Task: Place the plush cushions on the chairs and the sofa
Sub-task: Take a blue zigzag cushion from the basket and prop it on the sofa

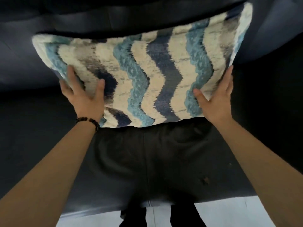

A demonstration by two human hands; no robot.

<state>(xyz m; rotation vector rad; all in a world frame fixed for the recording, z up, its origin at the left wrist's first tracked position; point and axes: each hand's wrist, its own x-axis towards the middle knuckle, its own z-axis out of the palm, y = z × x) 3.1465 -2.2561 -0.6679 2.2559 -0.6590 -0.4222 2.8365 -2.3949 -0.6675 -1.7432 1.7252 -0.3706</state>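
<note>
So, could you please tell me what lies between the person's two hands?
In the head view, the plush cushion with wavy blue, navy and cream stripes fills the span between the left hand and right hand, both gripping it.

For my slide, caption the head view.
Both hands, left and right, press a wavy-striped plush cushion against a dark sofa.

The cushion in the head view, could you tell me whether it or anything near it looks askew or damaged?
Yes, slightly: the cushion is tilted, its right end higher, gripped by the left hand and right hand over the dark sofa. No damage shows.
</note>
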